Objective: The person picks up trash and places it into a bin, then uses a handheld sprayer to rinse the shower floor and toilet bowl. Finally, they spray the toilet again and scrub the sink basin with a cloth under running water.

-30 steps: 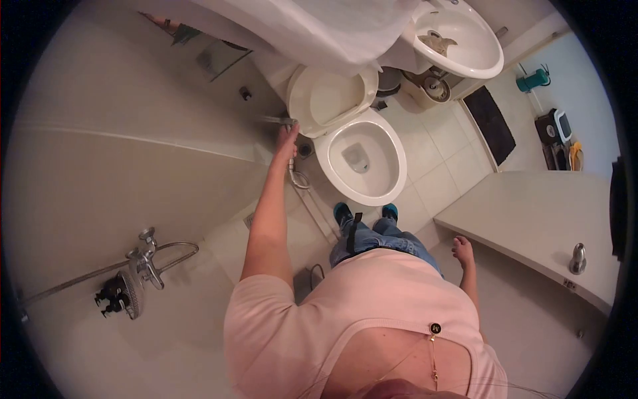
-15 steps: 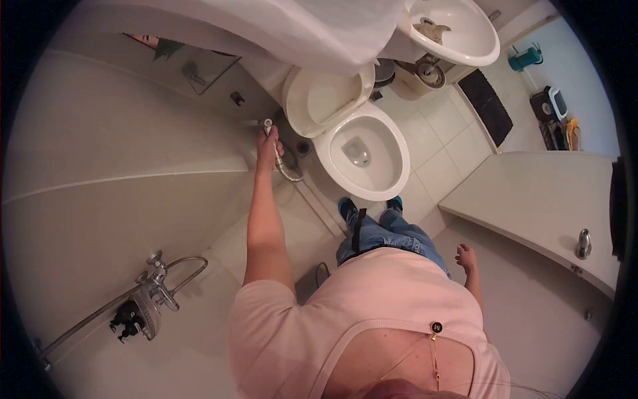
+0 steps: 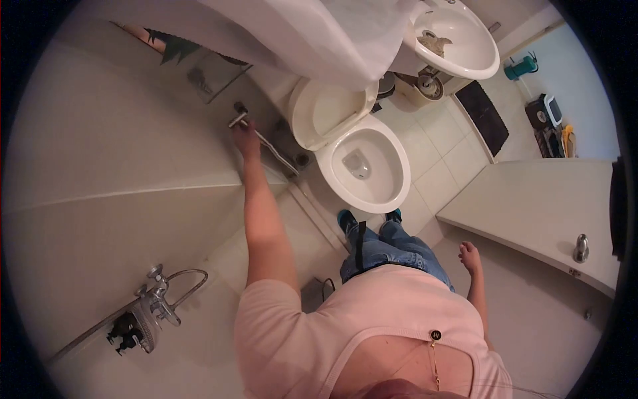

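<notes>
Left arm: extended forward and slightly outward, elbow nearly straight, reaching toward the tiled wall beside the toilet; left hand [image 3: 246, 141] raised at the far end. Left grip: fingers closed around the handle of a chrome bidet sprayer [image 3: 237, 120]; exact finger placement partly hidden by the back of the hand. Sprayer: at the wall on the toilet's left, head projecting beyond the fingers, just beside a small dark wall bracket [image 3: 240, 106]; contact between the two cannot be told; pale flexible hose [image 3: 280, 157] running from the hand down toward the floor, near a round floor drain [image 3: 302, 159].

Right arm: lowered at the side, hand held away from the body; right hand [image 3: 468, 257] near the edge of a pale door [image 3: 531, 213]; right grip: fingers loosely curled, partly open, nothing visible in hold.

Toilet: white bowl [image 3: 392, 189], water within; lid and seat [image 3: 325, 110] raised; feet directly before it. Beyond, to the right: white washbasin [image 3: 475, 50] holding a beige, irregularly shaped item [image 3: 433, 45]; cream bin [image 3: 415, 93] below; dark mat [image 3: 483, 118] past it. Lower left: chrome shower mixer [image 3: 158, 299]; black pump bottles [image 3: 126, 332] beside it.
</notes>
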A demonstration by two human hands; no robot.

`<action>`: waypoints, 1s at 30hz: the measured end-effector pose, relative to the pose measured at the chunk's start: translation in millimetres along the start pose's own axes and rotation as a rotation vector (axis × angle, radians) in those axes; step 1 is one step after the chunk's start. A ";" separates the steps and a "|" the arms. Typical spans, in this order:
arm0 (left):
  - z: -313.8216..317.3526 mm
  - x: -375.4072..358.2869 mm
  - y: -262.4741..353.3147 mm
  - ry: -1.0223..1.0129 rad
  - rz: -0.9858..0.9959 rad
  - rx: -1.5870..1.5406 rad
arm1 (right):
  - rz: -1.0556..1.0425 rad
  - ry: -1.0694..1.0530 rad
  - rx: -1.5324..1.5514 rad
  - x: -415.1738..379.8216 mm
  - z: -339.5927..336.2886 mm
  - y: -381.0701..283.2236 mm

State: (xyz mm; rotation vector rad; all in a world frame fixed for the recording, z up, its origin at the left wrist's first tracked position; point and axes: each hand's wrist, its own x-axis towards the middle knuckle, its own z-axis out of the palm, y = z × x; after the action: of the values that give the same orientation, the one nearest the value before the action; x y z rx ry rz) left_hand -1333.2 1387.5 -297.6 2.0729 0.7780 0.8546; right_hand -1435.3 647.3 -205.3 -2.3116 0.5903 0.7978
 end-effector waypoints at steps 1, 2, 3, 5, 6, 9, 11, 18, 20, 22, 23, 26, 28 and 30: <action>2.6 13.9 0.0 0.130 0.047 -0.035 | -0.012 0.000 0.000 -2.5 0.0 4.5; 6.5 28.9 0.4 0.257 0.093 -0.071 | -0.021 0.001 0.000 -6.2 0.3 9.9; 6.9 41.3 4.1 0.352 0.088 -0.093 | -0.006 0.004 -0.016 -10.8 0.6 15.1; 4.5 64.3 14.2 0.508 0.029 -0.119 | 0.023 0.013 -0.047 -19.8 -1.1 26.2; 3.9 71.4 16.4 0.569 -0.028 -0.124 | 0.044 0.026 -0.053 -26.9 -3.4 29.4; 5.9 84.0 15.7 0.548 -0.200 -0.312 | 0.110 0.057 -0.042 -44.6 -7.3 43.1; 13.8 87.7 -3.7 0.576 -0.203 -0.716 | 0.156 0.070 -0.013 -45.5 -11.8 60.6; 31.7 92.4 -53.3 0.403 0.225 0.069 | 0.122 0.178 -0.008 -55.1 -40.1 44.8; 31.1 99.7 -72.3 0.175 0.271 0.436 | 0.081 0.202 -0.021 -50.3 -50.3 44.1; 23.8 105.4 -87.8 -0.031 0.285 0.649 | 0.060 0.180 -0.118 -47.6 -55.7 23.1; 21.8 105.7 -86.6 -0.116 0.303 0.706 | 0.014 0.195 -0.135 -46.8 -59.2 22.3; 28.3 112.1 -101.1 -0.346 0.362 0.793 | -0.029 0.265 -0.243 -50.1 -58.6 10.3; 26.1 113.7 -102.0 -0.432 0.403 0.849 | 0.089 0.219 -0.130 -56.6 -57.3 -8.2; 16.7 106.5 -97.4 -0.463 0.444 0.910 | -0.017 0.253 -0.128 -40.2 -52.5 27.3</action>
State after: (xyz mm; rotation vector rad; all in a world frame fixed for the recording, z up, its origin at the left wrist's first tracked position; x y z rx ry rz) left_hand -1280.8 1511.9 -351.5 3.1713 0.4798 0.1709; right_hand -1459.4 600.8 -156.6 -2.5536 0.6433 0.5524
